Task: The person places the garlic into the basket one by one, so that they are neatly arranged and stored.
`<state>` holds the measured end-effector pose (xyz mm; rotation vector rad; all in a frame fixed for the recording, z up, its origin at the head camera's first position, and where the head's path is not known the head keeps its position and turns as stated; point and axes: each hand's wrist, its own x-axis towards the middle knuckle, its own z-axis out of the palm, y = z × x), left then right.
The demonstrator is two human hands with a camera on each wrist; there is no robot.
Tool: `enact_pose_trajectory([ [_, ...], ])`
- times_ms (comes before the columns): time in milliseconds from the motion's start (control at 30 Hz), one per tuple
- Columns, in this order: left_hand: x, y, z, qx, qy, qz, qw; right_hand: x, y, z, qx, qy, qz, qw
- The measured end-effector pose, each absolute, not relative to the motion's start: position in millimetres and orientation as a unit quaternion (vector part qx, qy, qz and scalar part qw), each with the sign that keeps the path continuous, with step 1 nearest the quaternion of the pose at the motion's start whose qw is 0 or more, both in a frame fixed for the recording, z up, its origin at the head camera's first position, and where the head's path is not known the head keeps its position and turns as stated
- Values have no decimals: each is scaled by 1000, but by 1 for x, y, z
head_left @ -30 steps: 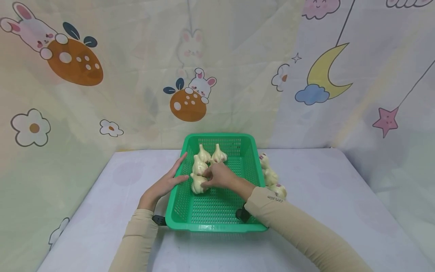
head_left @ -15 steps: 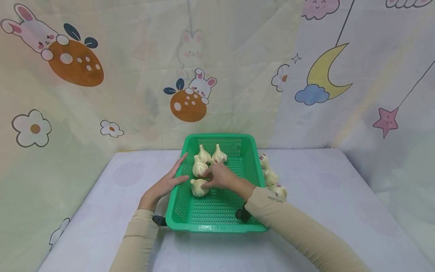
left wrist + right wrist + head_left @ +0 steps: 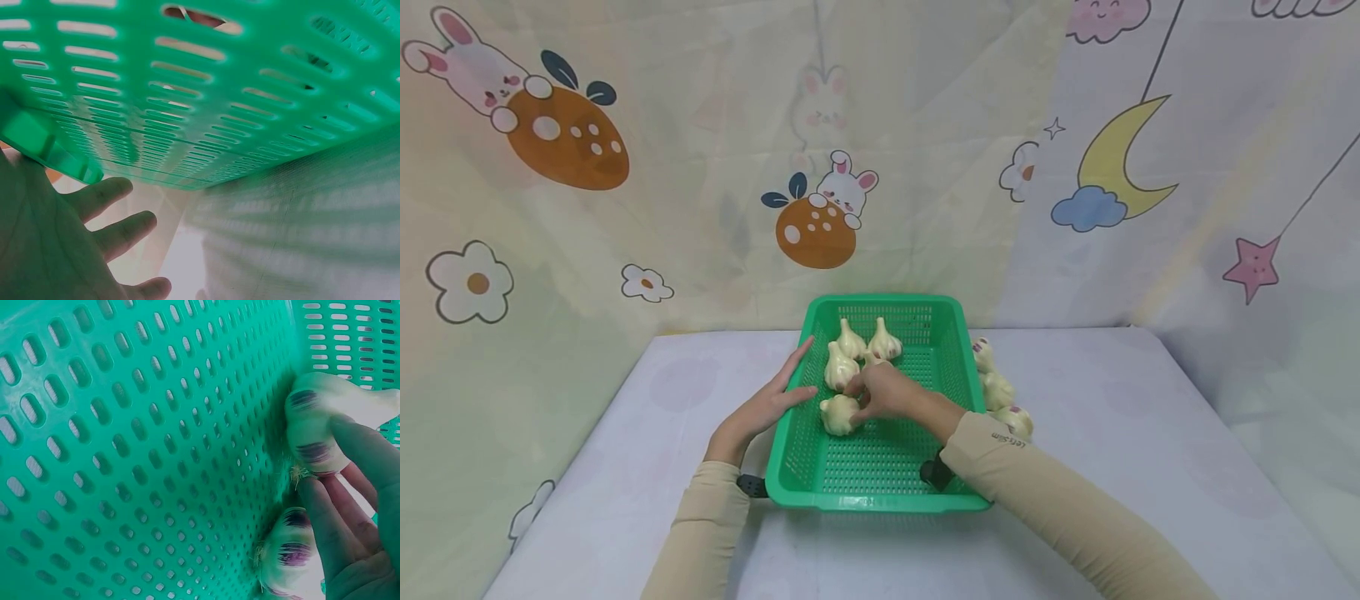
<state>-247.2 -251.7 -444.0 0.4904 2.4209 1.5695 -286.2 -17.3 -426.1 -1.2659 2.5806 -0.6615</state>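
A green plastic basket (image 3: 880,502) with slotted walls holds several garlic bulbs toward its left and back. My right hand (image 3: 891,392) reaches inside and holds the front-left garlic bulb (image 3: 838,415) between thumb and fingers. In the right wrist view, that hand (image 3: 362,531) has its thumb and fingertips against a purple-streaked bulb (image 3: 319,419) low in the basket. A second bulb (image 3: 294,553) lies close by. At the basket's left rim, my left hand (image 3: 767,407) rests with fingers extended. The left wrist view shows this hand (image 3: 69,244) spread along the outer wall.
Other garlic bulbs (image 3: 841,367) stand in the basket just behind the held one. Several more bulbs (image 3: 997,390) lie on the white tabletop (image 3: 1090,417) along the basket's right side. A patterned cloth backdrop (image 3: 940,167) rises behind the table.
The front-left garlic bulb has tipped over and shifted slightly toward the front under my right hand, its stem no longer pointing up. My left hand and the basket have stayed in place.
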Motion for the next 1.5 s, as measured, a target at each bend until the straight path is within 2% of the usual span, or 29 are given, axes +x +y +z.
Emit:
enact_pose_trajectory([
  [467,-251,-247,-443,176,817,539,108,-287,-14,-426,-397,890,-208,77],
  [833,-249,-245,-445,170,817,539,111,-285,-11,-420,-407,891,-195,56],
  [1033,-249,-247,-450,170,821,534,110,-276,-5,-400,-386,887,-251,41],
  [1200,-249,-249,-449,173,819,537,107,-262,19,-369,-340,890,-301,29],
  [1367,-248,-251,-447,182,821,531,102,-249,63,-348,-305,894,-327,-31],
  [1500,-248,-253,-446,179,821,532,103,-238,101,-345,-287,895,-333,-74],
])
